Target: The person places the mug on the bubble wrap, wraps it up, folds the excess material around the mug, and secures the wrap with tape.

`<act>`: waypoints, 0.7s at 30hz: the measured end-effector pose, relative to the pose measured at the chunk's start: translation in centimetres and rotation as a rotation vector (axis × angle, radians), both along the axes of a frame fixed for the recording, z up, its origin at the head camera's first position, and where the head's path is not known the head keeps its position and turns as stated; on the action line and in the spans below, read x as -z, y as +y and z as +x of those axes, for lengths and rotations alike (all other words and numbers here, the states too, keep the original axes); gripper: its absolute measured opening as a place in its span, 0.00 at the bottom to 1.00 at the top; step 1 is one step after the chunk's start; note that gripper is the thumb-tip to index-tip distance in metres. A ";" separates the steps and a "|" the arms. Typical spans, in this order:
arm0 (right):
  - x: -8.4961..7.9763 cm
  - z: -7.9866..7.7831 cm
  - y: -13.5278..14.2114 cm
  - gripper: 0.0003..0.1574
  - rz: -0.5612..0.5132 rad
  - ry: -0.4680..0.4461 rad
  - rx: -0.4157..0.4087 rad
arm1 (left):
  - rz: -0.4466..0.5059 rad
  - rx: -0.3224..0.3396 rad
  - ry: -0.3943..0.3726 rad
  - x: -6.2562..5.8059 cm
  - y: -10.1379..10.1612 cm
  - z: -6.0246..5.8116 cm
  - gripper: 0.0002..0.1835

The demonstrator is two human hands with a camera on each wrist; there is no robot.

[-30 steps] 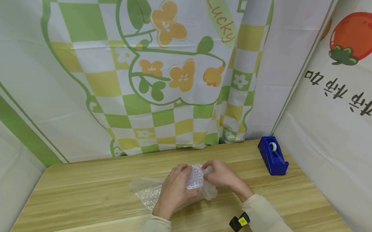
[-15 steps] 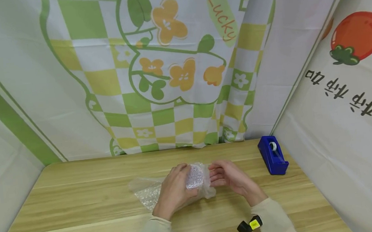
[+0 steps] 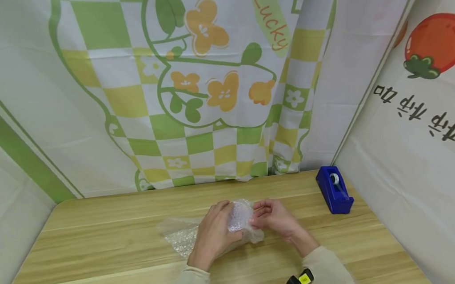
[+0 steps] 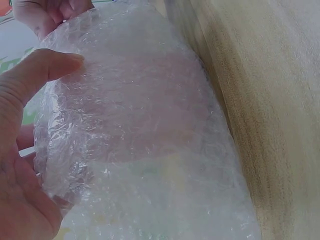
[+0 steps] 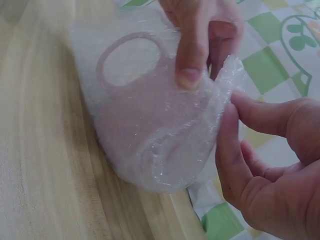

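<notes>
A pale pink mug (image 5: 135, 107) lies on its side inside clear bubble wrap (image 3: 182, 240). Its round handle shows through the plastic in the right wrist view. From the left, my left hand (image 3: 213, 233) grips the wrapped mug, with the thumb on the wrap in the left wrist view. My right hand (image 3: 279, 221) pinches a gathered edge of the bubble wrap between thumb and fingers at the mug's right end. A loose flap of wrap spreads left across the table, partly behind the left hand.
A blue tape dispenser (image 3: 334, 191) with a white roll stands at the back right of the wooden table (image 3: 99, 241). Behind the table hangs a green and yellow checkered curtain (image 3: 199, 144). Printed white cloth walls (image 3: 407, 181) flank both sides.
My right hand let go of the wrap's right end, drew back right with loosened fingers, then came back and pinches the edge. My left hand stays in place on the mug.
</notes>
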State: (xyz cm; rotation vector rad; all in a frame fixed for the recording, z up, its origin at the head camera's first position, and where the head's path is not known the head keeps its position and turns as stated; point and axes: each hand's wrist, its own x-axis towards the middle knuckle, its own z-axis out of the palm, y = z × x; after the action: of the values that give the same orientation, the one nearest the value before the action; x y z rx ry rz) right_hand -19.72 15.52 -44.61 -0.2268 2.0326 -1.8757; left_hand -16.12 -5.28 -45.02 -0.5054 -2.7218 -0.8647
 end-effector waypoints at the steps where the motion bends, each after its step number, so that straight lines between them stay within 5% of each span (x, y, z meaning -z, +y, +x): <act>1: 0.0 0.0 -0.2 0.27 0.013 0.009 0.011 | 0.003 0.000 -0.001 0.0 0.0 0.0 0.37; 14: 0.2 -1.0 -0.4 0.21 0.218 0.244 -0.052 | 0.044 0.013 -0.036 0.2 -0.2 -0.1 0.42; 21: 0.1 -1.4 -0.6 0.32 0.441 0.472 -0.088 | 0.067 0.068 -0.072 0.1 -0.7 -0.2 0.42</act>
State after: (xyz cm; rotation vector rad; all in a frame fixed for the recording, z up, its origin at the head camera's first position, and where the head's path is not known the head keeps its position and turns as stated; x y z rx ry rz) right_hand -21.15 14.91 -44.68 -0.6745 2.6309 -1.3605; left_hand -16.36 -6.02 -45.12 -0.5662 -2.7434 -1.0062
